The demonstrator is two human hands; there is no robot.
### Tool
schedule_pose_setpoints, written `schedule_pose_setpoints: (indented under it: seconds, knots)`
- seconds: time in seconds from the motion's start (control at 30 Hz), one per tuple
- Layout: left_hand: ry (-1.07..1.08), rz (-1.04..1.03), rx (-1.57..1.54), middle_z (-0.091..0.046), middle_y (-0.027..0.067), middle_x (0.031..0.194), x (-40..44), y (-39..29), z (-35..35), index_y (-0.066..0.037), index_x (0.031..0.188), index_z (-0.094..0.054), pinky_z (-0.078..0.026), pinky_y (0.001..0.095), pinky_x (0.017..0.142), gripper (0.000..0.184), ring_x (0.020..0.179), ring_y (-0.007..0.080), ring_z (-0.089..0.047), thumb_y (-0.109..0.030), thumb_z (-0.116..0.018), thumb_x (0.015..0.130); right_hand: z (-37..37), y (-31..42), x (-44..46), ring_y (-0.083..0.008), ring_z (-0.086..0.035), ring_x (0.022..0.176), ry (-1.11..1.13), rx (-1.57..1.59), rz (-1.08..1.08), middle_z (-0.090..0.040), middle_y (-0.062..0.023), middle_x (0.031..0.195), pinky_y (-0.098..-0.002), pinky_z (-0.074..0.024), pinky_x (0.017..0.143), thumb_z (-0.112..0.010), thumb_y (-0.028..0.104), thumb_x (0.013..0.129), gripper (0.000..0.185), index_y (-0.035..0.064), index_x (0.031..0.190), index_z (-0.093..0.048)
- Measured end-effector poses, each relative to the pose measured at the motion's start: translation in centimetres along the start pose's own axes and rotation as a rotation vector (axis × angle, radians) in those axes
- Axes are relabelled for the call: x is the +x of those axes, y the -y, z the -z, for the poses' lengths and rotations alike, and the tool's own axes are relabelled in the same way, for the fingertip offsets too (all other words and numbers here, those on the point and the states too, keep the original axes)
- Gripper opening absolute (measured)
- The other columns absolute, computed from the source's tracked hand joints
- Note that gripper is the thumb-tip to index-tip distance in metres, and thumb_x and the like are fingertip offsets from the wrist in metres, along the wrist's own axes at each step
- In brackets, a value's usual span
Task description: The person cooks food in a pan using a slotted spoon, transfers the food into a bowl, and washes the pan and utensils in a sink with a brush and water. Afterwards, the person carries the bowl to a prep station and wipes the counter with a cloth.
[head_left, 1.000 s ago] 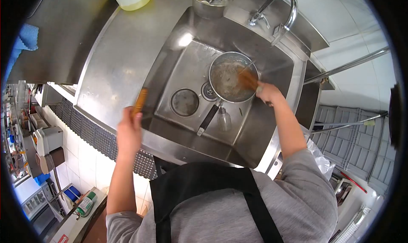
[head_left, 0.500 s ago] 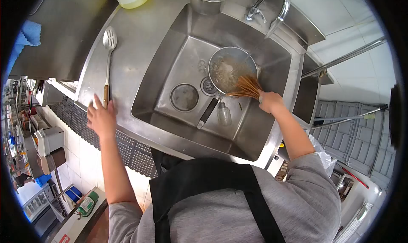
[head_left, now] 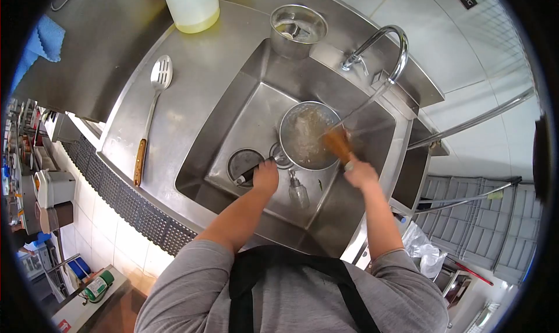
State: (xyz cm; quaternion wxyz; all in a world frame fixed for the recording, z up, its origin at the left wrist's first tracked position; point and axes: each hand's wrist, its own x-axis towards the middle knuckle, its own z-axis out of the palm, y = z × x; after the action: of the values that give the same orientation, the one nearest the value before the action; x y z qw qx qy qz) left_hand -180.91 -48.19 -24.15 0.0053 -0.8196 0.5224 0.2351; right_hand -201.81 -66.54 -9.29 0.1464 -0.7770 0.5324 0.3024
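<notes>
A saucepan [head_left: 285, 129] with cloudy water in it sits in the steel sink [head_left: 244, 123]. My left hand [head_left: 266, 177] is closed around its dark handle [head_left: 247, 175]. In my right hand [head_left: 361, 174] is a brown bamboo scrubbing brush [head_left: 338, 144], blurred by motion, its bristles at the pan's right side. Water runs from the curved faucet [head_left: 402, 56] toward the pan. Below the pan, a small clear glass bottle [head_left: 299, 194] lies on the sink floor. A round metal disc [head_left: 244, 158] is partly hidden behind my left hand.
On the left counter lies a slotted spoon [head_left: 151, 112] with a wooden handle. A plastic jug [head_left: 195, 7] of yellowish liquid stands at the back. At the sink's back edge is a steel pot [head_left: 298, 33] with utensils inside. A blue cloth [head_left: 48, 42] hangs far left.
My left hand has left the spoon's handle on the counter and taken hold of the pan handle. The brush has moved within the pan area, and the pan has turned slightly.
</notes>
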Motion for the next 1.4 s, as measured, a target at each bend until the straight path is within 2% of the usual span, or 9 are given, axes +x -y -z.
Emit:
schedule_pose_setpoints:
  seconds: [0.07,0.37,0.43,0.53,0.73,0.8,1.07,1.23,1.4]
  knots:
    - [-0.339,0.014,0.239,-0.054,0.008,0.094,1.3,1.0,1.1,-0.005,0.118,-0.051,-0.046,0.04,0.077,0.051,0.092,0.0245,-0.054,-0.029,-0.064,0.075,-3.6,2.1,1.3,-0.0359,-0.058,0.101,0.179,-0.059,0.196,-0.057,-0.0196,0.115,-0.0421,-0.0451,0.089,-0.053,0.027,0.077,0.07,0.0266,0.141,-0.026]
    - [0.469,-0.073,-0.197,-0.064,0.0121,0.096,1.5,7.1,1.9,-0.008,0.112,-0.054,-0.05,0.0363,0.07,0.041,0.089,0.0246,-0.063,-0.025,-0.065,0.076,-2.2,7.5,3.7,-0.0337,-0.053,0.11,0.13,-0.001,-0.049,-0.055,-0.0197,0.118,-0.0392,-0.0429,0.092,-0.053,0.022,0.081,0.074,0.0055,0.143,-0.015]
    - [0.983,0.19,-1.141,-0.062,0.008,0.078,1.1,7.2,4.1,-0.01,0.108,-0.046,-0.049,0.0316,0.056,0.033,0.067,0.018,-0.062,-0.014,-0.062,0.079,-1.1,8.5,0.8,-0.0342,-0.052,0.111,0.219,-0.014,0.091,-0.054,-0.0196,0.12,-0.0393,-0.0418,0.094,-0.053,0.021,0.081,0.073,0.0071,0.143,-0.016]
    - [1.109,0.191,-1.261,-0.052,0.0007,0.063,1.1,6.9,6.5,-0.012,0.1,-0.039,-0.043,0.0257,0.046,0.028,0.052,0.0101,-0.053,-0.009,-0.059,0.081,0.7,8.4,0.9,-0.0319,-0.061,0.096,0.148,0.068,0.277,-0.058,-0.0229,0.112,-0.0392,-0.0487,0.082,-0.052,0.022,0.079,0.073,0.0159,0.143,-0.019]
    - [0.799,0.18,-1.022,-0.052,0.0034,0.061,-1.9,2.2,10.6,-0.006,0.089,-0.047,-0.041,0.0291,0.037,0.02,0.043,0.0131,-0.049,-0.009,-0.057,0.072,-0.1,4.3,4.3,-0.0292,-0.063,0.083,0.253,-0.056,0.003,-0.055,-0.0174,0.119,-0.0397,-0.0543,0.067,-0.055,0.027,0.081,0.067,0.0218,0.141,-0.026]
    - [0.609,0.018,-0.62,-0.059,0.0105,0.068,-2.6,2.0,11.5,-0.006,0.103,-0.047,-0.045,0.0346,0.042,0.032,0.055,0.0197,-0.06,-0.008,-0.057,0.072,4.4,2.0,-1.5,-0.0274,-0.061,0.081,0.449,0.495,0.078,-0.053,-0.0124,0.122,-0.0398,-0.0552,0.061,-0.059,0.03,0.08,0.069,0.0213,0.141,-0.028]
    - [-0.014,-0.104,-0.025,-0.065,0.0173,0.089,-3.3,0.3,18.4,-0.008,0.108,-0.049,-0.051,0.0439,0.07,0.03,0.084,0.0335,-0.064,-0.006,-0.052,0.078,10.4,-5.7,-15.7,-0.0268,-0.062,0.084,-0.064,0.651,-0.063,-0.058,-0.0165,0.112,-0.0345,-0.0517,0.044,-0.059,0.024,0.081,0.065,0.0158,0.139,-0.032]
    - [-0.002,-0.109,0.019,-0.064,0.0173,0.092,-5.6,0.0,19.6,-0.01,0.115,-0.045,-0.051,0.0444,0.071,0.041,0.086,0.0337,-0.064,-0.004,-0.055,0.075,6.1,-9.0,-17.4,-0.0239,-0.059,0.1,-0.044,0.728,0.022,-0.06,-0.0166,0.112,-0.0295,-0.0416,0.088,-0.06,0.024,0.082,0.064,0.0097,0.138,-0.035]
    - [-0.024,-0.17,-0.202,-0.063,0.0143,0.075,-5.8,0.6,16.0,-0.007,0.11,-0.044,-0.05,0.0401,0.057,0.04,0.067,0.0294,-0.064,-0.007,-0.06,0.073,3.8,-5.1,-17.1,-0.0261,-0.062,0.089,0.066,0.805,0.028,-0.06,-0.0177,0.109,-0.0356,-0.0466,0.084,-0.06,0.028,0.081,0.067,0.0142,0.14,-0.031]
